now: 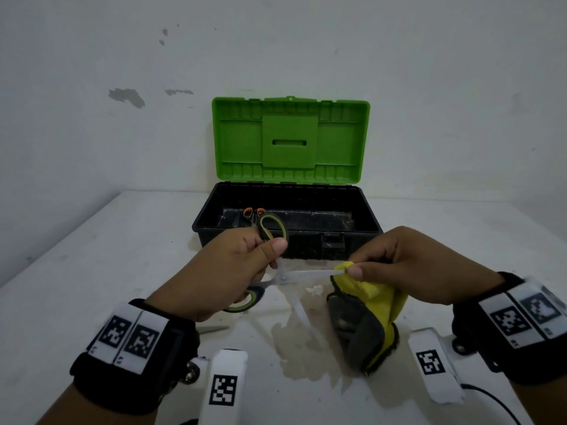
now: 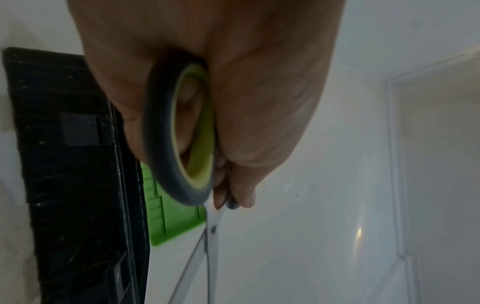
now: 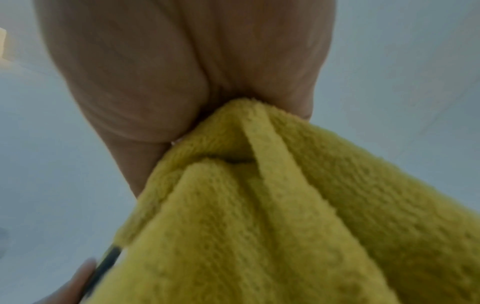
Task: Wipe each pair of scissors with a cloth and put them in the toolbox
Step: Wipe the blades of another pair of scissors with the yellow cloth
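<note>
My left hand (image 1: 233,265) grips the green-and-grey handles of a pair of scissors (image 1: 294,276), blades spread apart; one handle loop (image 2: 182,131) fills the left wrist view. My right hand (image 1: 399,265) pinches a yellow cloth (image 1: 362,286) with a grey back around the tip of the upper blade; the cloth (image 3: 259,205) hangs down to the table. The toolbox (image 1: 337,240), black with an open green lid (image 1: 290,141), stands behind my hands. An orange-handled pair of scissors (image 1: 253,213) lies inside it at the left.
The white table (image 1: 92,256) has a worn, stained patch (image 1: 294,348) below my hands. A thin blade-like tip (image 1: 214,329) shows by my left wrist. The wall stands right behind the toolbox.
</note>
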Action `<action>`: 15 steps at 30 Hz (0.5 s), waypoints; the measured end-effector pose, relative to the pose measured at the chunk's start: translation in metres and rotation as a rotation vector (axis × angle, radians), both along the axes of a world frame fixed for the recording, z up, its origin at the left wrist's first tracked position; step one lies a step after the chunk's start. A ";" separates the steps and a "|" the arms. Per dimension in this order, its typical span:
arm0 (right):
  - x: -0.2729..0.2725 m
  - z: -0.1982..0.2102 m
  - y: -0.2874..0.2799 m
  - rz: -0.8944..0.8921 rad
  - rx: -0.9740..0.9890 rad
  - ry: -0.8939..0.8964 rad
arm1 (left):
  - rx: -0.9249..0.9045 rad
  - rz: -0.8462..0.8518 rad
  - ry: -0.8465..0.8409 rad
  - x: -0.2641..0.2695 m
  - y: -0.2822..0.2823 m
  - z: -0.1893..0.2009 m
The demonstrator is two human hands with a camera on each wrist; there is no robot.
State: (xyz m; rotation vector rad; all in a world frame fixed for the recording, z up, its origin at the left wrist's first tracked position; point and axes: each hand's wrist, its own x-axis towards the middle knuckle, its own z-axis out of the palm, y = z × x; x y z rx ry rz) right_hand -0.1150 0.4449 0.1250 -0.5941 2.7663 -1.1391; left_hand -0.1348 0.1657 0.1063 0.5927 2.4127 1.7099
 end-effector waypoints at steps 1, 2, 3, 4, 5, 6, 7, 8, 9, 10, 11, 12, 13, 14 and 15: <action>0.000 0.000 0.005 -0.040 -0.005 0.017 | 0.048 0.040 -0.018 -0.002 -0.005 0.000; -0.001 0.001 0.013 -0.087 -0.023 0.031 | 0.107 0.109 -0.038 -0.005 -0.011 0.000; -0.001 0.001 0.021 -0.137 -0.049 0.034 | 0.159 0.192 -0.050 -0.009 -0.018 0.000; -0.002 0.001 0.027 -0.181 -0.071 0.023 | 0.206 0.266 -0.066 -0.013 -0.025 0.000; -0.003 0.000 0.031 -0.211 -0.079 0.003 | 0.266 0.315 -0.090 -0.016 -0.030 0.001; -0.004 -0.002 0.033 -0.227 -0.069 -0.018 | 0.341 0.339 -0.120 -0.019 -0.032 0.001; -0.006 -0.004 0.032 -0.226 -0.039 -0.039 | 0.415 0.347 -0.143 -0.019 -0.030 0.002; -0.007 -0.007 0.029 -0.207 0.029 -0.056 | 0.471 0.357 -0.153 -0.019 -0.025 0.001; -0.009 -0.010 0.025 -0.167 0.140 -0.067 | 0.511 0.368 -0.154 -0.019 -0.018 0.000; -0.011 -0.013 0.020 -0.113 0.275 -0.082 | 0.547 0.379 -0.155 -0.019 -0.010 -0.001; -0.012 -0.017 0.014 -0.055 0.409 -0.101 | 0.580 0.392 -0.158 -0.018 -0.002 -0.003; -0.014 -0.020 0.009 -0.008 0.527 -0.115 | 0.607 0.414 -0.166 -0.018 0.005 -0.005; -0.014 -0.024 0.004 0.023 0.620 -0.124 | 0.628 0.444 -0.178 -0.017 0.012 -0.007; -0.014 -0.027 0.001 0.038 0.681 -0.129 | 0.650 0.474 -0.198 -0.016 0.017 -0.008; -0.014 -0.029 -0.002 0.042 0.717 -0.131 | 0.683 0.491 -0.219 -0.014 0.023 -0.009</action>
